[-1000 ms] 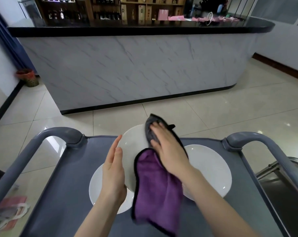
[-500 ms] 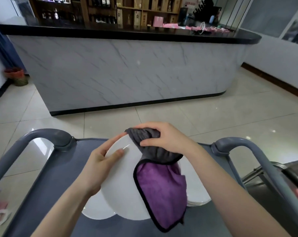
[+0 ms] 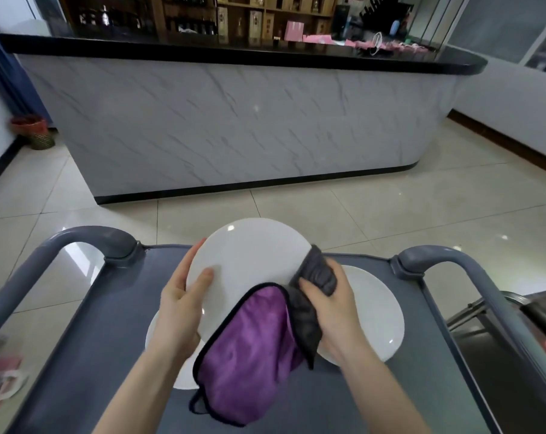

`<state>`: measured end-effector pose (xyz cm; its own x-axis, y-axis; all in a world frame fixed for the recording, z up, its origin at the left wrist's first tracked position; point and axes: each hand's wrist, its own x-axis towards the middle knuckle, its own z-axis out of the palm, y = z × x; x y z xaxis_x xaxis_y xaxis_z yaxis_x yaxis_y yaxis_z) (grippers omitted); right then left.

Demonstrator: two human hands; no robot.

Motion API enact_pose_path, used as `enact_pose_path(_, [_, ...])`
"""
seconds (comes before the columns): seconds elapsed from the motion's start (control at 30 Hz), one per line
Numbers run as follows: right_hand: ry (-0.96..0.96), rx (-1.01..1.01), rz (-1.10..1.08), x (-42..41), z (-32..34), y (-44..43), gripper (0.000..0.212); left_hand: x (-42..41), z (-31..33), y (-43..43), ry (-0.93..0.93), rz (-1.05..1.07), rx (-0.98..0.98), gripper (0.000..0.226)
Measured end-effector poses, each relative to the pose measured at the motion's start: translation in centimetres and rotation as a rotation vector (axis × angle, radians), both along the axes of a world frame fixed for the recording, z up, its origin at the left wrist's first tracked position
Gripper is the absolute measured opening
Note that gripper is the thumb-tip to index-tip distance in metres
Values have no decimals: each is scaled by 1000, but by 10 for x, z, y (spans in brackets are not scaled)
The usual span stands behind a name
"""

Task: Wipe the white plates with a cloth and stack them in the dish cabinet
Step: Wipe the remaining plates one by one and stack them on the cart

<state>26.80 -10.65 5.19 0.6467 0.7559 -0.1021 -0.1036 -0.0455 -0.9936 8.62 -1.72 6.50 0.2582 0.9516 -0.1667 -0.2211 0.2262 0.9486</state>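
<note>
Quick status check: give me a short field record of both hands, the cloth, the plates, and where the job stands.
left hand: grips the left rim of the held plate, thumb on its face
right hand: fingers curled round the cloth, pressing it to the plate's right rim
held plate: tilted, lifted above the cart
cloth: grey and purple, hanging over the plate's lower part
left plate: lying on the cart
right plate: lying on the cart
stage: wiping; dish cabinet not in view
</note>
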Motion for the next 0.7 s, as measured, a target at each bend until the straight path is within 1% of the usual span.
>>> enact_pose_path(0.07, [-242,-2,150,21,22,12,35,-5,5,12,20,-139,63,40])
enact_pose_path(0.13, [-467,-73,381,35,46,26,37,-4,13,15,118,-324,132,38])
enact_pose_path(0.17, [-544,-117,499,37,55,32,36,-1,16,13,164,-387,167,37])
enact_pose_path(0.2, [-588,-159,580,39,60,37,34,2,17,10,182,-404,184,36])
enact_pose_path(0.23, [-594,-184,609,40,64,40,32,5,18,6,171,-385,178,36])
enact_pose_path(0.27, [-572,-189,590,43,64,41,32,6,18,3,144,-343,157,35])
enact_pose_path(0.33, [-443,-152,491,46,57,34,30,6,14,0,78,-243,99,35])
enact_pose_path(0.37, [-343,-109,413,44,49,26,29,5,12,-1,56,-193,73,35])
enact_pose_path(0.43, [-136,-14,180,32,28,9,28,6,8,-4,1,-62,21,35])
enact_pose_path(0.5, [27,15,-28,11,9,-6,26,10,4,-5,-49,36,-27,37])
enact_pose_path(0.53, [77,9,-75,4,4,-10,25,12,1,-5,-49,37,-32,38])
enact_pose_path(0.57, [93,5,-78,3,1,-11,26,12,0,-3,-34,9,-20,38])
enact_pose_path(0.6, [63,5,-39,8,3,-10,27,10,0,0,-16,-41,3,39])
enact_pose_path(0.63, [-18,4,36,17,8,-7,29,8,2,4,1,-108,30,39])
enact_pose_path(0.7, [-259,-24,246,37,26,3,31,4,10,11,72,-272,100,38])
